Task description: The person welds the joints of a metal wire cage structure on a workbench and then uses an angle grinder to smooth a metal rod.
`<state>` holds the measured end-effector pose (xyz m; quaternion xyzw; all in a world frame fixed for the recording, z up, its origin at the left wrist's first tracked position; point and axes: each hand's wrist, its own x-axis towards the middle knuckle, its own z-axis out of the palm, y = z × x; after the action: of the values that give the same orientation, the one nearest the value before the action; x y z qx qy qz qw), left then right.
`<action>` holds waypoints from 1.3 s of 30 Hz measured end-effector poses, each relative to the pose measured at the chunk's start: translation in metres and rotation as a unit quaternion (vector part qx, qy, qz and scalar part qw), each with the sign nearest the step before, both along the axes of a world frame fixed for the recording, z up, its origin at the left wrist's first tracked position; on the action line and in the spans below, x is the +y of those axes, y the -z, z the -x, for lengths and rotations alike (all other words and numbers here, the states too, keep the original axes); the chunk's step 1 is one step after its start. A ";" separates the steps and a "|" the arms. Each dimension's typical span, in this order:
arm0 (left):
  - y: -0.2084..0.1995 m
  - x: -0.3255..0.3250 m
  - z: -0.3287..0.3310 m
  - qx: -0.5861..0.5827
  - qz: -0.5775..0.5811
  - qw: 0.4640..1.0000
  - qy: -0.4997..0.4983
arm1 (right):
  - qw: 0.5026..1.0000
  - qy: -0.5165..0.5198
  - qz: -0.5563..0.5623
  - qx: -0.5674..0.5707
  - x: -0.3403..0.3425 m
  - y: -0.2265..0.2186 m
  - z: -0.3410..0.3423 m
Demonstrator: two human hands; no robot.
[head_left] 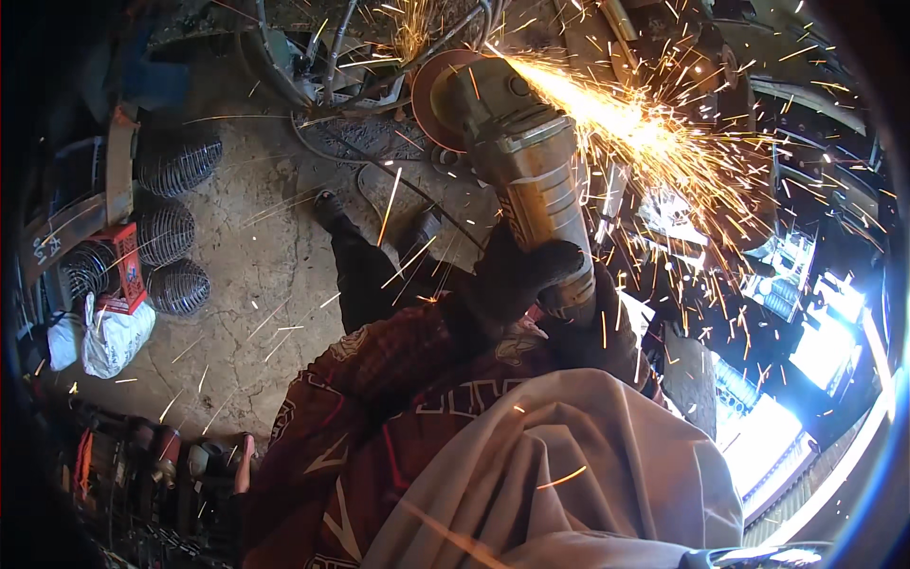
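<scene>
My left hand (529, 273), in a dark glove, is wrapped around the body of an angle grinder (536, 171). My right hand (611, 318) is closed at the grinder's rear end, in shadow and partly hidden behind the tool. The grinder points away from me, and its reddish-brown disc (438, 100) meets dark metal at the top of the view. A bright stream of sparks flies off to the right. The exact contact point is hidden by the grinder head and the glare. Bent metal rods (336, 57) lie beside the disc.
Several round wire cages (180, 166) stand on the concrete floor (246, 332) at the left, near a red crate (123, 270) and a white bag (116, 339). A dark cable (417, 185) crosses the floor near my feet. Metal pieces clutter the far side.
</scene>
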<state>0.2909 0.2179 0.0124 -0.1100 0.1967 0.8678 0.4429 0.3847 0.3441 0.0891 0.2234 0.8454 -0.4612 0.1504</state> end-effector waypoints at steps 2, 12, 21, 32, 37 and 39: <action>0.004 0.002 -0.001 0.006 -0.009 1.000 -0.009 | 1.000 0.002 0.002 0.004 -0.001 -0.002 -0.002; -0.007 -0.013 0.012 -0.036 -0.028 0.998 0.038 | 1.000 0.012 0.010 -0.001 -0.006 -0.006 0.002; 0.001 0.008 0.011 -0.050 -0.084 0.994 0.055 | 0.999 0.041 0.027 -0.008 -0.008 -0.017 -0.004; -0.023 0.001 0.007 0.064 -0.142 0.975 0.162 | 0.982 0.162 0.087 0.035 -0.031 -0.028 -0.040; -0.045 -0.041 0.024 0.183 -0.118 0.950 0.225 | 0.951 0.268 0.140 0.070 -0.096 -0.024 -0.057; -0.057 -0.061 0.031 0.227 -0.124 0.939 0.225 | 0.934 0.309 0.156 0.083 -0.130 -0.022 -0.063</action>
<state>0.2595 0.1569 0.0698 0.1932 0.2027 0.7648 0.5801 0.4478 0.2145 0.1109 0.4083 0.6616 -0.6278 -0.0378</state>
